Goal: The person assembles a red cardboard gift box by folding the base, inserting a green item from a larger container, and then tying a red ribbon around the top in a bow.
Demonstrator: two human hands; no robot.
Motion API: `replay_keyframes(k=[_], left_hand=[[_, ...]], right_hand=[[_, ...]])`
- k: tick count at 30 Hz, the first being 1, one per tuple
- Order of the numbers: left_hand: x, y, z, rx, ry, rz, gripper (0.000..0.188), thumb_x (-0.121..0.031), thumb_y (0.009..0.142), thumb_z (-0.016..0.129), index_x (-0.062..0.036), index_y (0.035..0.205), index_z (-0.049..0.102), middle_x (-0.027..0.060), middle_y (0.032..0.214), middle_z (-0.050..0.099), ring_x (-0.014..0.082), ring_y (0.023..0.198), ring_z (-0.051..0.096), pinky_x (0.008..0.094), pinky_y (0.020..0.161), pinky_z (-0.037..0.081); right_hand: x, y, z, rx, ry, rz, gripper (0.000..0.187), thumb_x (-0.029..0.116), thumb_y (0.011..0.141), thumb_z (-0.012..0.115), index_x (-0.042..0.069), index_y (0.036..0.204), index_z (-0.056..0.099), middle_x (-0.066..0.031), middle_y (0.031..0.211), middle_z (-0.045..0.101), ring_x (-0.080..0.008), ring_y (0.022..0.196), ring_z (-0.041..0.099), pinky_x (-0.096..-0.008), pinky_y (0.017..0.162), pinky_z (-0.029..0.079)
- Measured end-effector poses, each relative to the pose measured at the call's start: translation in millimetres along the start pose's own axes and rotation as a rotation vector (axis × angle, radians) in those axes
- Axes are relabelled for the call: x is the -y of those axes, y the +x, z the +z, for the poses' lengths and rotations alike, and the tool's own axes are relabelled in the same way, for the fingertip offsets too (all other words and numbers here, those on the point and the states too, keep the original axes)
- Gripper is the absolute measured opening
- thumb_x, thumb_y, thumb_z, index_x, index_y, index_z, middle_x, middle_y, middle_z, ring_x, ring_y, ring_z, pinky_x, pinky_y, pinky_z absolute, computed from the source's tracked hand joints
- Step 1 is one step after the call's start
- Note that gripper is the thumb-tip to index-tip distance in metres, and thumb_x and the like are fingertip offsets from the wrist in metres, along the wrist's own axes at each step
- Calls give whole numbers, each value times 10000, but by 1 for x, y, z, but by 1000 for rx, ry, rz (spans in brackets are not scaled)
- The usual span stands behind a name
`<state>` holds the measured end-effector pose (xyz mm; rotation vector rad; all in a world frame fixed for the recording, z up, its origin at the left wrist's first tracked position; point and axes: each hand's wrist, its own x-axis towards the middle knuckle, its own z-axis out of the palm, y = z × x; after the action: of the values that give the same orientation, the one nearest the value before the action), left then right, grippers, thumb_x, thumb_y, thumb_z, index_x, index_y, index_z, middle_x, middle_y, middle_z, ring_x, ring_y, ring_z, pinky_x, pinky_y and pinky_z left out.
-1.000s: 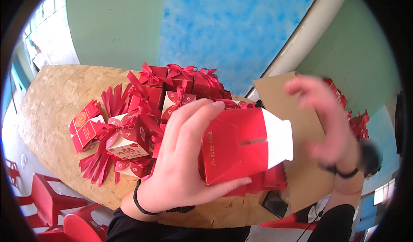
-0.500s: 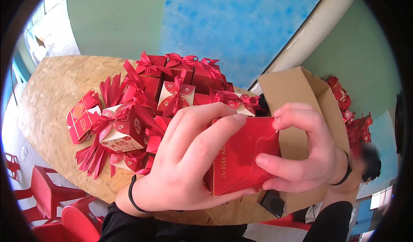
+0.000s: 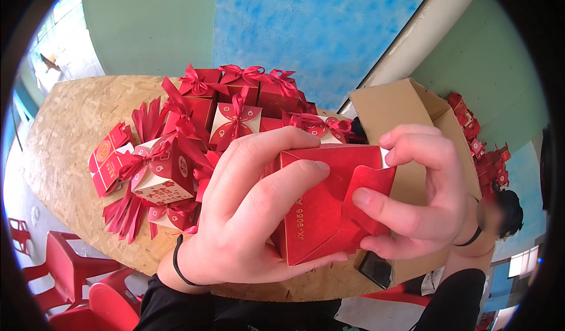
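Note:
I hold a small red paper gift box (image 3: 321, 204) close to the camera with both hands. My left hand (image 3: 247, 213) wraps around its left side, fingers over the top and front. My right hand (image 3: 421, 193) pinches a red flap at the box's right end, thumb under it and fingers above. Behind the box, a pile of finished red and cream gift boxes with red ribbon bows (image 3: 235, 110) lies on the chipboard table (image 3: 70, 125).
An open brown cardboard carton (image 3: 406, 110) stands at the right on the table. Flat red box blanks (image 3: 106, 157) and loose ribbons (image 3: 123, 216) lie at the left. Red plastic chairs (image 3: 76, 278) stand below the table edge. More red boxes (image 3: 479, 148) sit far right, near another person (image 3: 500, 216).
The box has turned, its white inside no longer showing. My right hand came onto the right end and folded the flap down; both hands now grip it.

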<state>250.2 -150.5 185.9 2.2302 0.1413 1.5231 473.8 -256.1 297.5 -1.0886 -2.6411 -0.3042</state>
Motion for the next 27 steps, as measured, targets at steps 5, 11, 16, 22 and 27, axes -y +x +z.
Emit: replay_keyframes(k=[5, 11, 16, 22, 27], left_hand=[[0, 0, 0, 4, -30, 1, 1013, -486, 540, 1035, -64, 1310, 529, 273, 1308, 575, 383, 1134, 664, 477, 904, 594], [1, 0, 0, -12, -17, 11, 1005, -470, 527, 1040, -70, 1297, 533, 274, 1300, 579, 381, 1119, 669, 465, 889, 605], [1, 0, 1, -29, -6, 42, 997, -462, 536, 1036, -73, 1301, 528, 273, 1301, 579, 378, 1119, 669, 459, 894, 612], [1, -1, 1, -12, -12, 45, 984, -457, 561, 1027, -85, 1315, 515, 270, 1319, 560, 378, 1126, 668, 459, 893, 622], [4, -1, 3, -28, 4, 71, 966, -460, 589, 1016, -99, 1326, 505, 266, 1323, 551, 375, 1137, 669, 457, 894, 628]], right_hand=[[-1, 1, 1, 5, -20, -57, 393, 403, 842, 821, 116, 1106, 768, -173, 1230, 515, -352, 1088, 549, -470, 891, 536], [-4, 1, 6, -37, -17, -65, 417, 391, 831, 831, 88, 1103, 740, -169, 1254, 571, -378, 1050, 604, -453, 853, 558], [-3, 0, 7, -64, 2, -63, 424, 366, 821, 842, 72, 1101, 719, -166, 1255, 607, -370, 1030, 631, -454, 812, 547], [-4, 1, 6, -57, 4, -118, 393, 337, 817, 835, 70, 1091, 748, -170, 1290, 621, -366, 1047, 619, -460, 792, 520], [-5, 3, 4, -28, -36, -103, 393, 330, 825, 823, 63, 1107, 765, -181, 1292, 617, -364, 1067, 601, -473, 834, 522]])
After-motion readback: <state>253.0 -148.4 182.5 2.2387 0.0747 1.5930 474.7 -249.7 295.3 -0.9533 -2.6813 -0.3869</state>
